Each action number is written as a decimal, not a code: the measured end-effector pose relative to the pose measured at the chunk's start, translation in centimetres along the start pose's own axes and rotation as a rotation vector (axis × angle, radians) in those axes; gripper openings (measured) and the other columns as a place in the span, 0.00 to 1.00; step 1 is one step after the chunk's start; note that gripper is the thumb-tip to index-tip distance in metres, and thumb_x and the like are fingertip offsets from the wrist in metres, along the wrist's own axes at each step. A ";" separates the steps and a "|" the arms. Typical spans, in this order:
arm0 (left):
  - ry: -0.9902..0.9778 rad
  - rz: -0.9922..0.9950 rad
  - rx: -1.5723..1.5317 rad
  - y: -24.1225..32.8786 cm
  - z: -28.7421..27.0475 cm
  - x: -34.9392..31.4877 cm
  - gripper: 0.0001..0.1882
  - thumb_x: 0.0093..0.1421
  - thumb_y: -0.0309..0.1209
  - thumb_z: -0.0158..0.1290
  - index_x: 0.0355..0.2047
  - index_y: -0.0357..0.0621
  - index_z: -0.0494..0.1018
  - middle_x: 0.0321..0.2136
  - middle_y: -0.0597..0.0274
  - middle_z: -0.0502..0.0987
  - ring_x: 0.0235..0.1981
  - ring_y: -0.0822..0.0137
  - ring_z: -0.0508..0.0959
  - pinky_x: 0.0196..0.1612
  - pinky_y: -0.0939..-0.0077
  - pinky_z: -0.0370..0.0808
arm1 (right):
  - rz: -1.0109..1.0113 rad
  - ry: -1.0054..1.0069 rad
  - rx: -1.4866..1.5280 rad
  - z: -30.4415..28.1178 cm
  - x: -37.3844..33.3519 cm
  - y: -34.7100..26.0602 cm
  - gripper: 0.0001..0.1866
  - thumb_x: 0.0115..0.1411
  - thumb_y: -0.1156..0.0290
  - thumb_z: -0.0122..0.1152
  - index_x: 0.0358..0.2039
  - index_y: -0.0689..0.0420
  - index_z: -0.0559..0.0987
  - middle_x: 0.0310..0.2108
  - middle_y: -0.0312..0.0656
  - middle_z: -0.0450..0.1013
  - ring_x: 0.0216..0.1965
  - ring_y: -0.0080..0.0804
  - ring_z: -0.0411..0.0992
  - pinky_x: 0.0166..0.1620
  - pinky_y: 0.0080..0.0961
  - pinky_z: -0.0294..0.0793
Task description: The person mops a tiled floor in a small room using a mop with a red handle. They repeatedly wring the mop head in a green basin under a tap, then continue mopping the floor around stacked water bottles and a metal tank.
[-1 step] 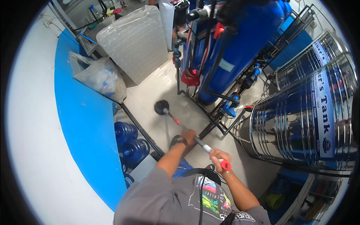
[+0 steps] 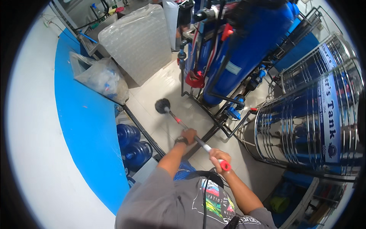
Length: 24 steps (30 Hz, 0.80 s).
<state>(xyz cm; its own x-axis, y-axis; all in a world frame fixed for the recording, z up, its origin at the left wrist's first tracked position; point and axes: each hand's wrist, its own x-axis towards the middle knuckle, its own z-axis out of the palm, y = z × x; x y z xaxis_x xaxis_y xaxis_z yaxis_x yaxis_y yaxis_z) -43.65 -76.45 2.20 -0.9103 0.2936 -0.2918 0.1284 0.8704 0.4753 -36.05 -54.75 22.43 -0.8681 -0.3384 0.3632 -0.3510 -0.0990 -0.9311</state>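
A mop (image 2: 162,106) with a round, shaggy black head rests on the pale tiled floor (image 2: 147,102). Its long handle slants back toward me, grey and white with a red band low down and a red cap at the top. My left hand (image 2: 188,136), with a dark band at the wrist, wraps round the middle of the handle. Higher up, near the red cap, my right hand (image 2: 220,157) is closed round the white grip. The fingers' undersides are partly hidden.
Blue cylinder tanks (image 2: 244,49) on a dark pipe frame stand ahead right. Shiny steel tanks (image 2: 297,129) fill the right. Left are blue water jugs (image 2: 138,152), a clear plastic bag (image 2: 105,80) and a low black rail (image 2: 143,131). Farther off stands a plastic-wrapped panel (image 2: 137,44).
The mop head has shifted slightly left and away from me. Both hands have moved a little left and forward with the handle, still gripping it.
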 end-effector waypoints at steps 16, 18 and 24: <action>0.064 0.124 -0.040 -10.0 -6.6 5.6 0.07 0.52 0.37 0.68 0.31 0.55 0.82 0.38 0.54 0.81 0.43 0.50 0.82 0.45 0.54 0.79 | 0.082 0.028 -0.207 7.1 10.6 0.4 0.10 0.62 0.76 0.59 0.23 0.63 0.74 0.25 0.46 0.73 0.28 0.40 0.72 0.42 0.39 0.76; 0.028 0.278 -0.204 -5.1 -4.7 4.7 0.11 0.52 0.41 0.66 0.32 0.51 0.82 0.34 0.53 0.81 0.40 0.48 0.82 0.44 0.53 0.78 | 0.147 0.143 -0.139 4.7 7.9 -3.4 0.11 0.61 0.73 0.60 0.22 0.62 0.74 0.23 0.44 0.73 0.26 0.37 0.71 0.45 0.41 0.76; -0.388 0.518 -0.228 6.4 -4.2 1.2 0.11 0.48 0.34 0.61 0.33 0.46 0.82 0.33 0.49 0.83 0.40 0.44 0.82 0.46 0.50 0.78 | 0.152 0.410 -0.139 2.7 4.3 -11.1 0.15 0.57 0.72 0.62 0.17 0.56 0.69 0.15 0.39 0.69 0.20 0.31 0.69 0.39 0.38 0.75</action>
<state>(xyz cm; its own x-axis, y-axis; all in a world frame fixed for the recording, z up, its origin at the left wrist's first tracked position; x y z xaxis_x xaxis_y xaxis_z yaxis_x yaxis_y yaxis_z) -45.57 -72.16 8.39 -0.5414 0.8069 -0.2364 0.3842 0.4875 0.7841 -34.88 -57.65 34.24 -0.9708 0.0617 0.2319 -0.2284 0.0593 -0.9718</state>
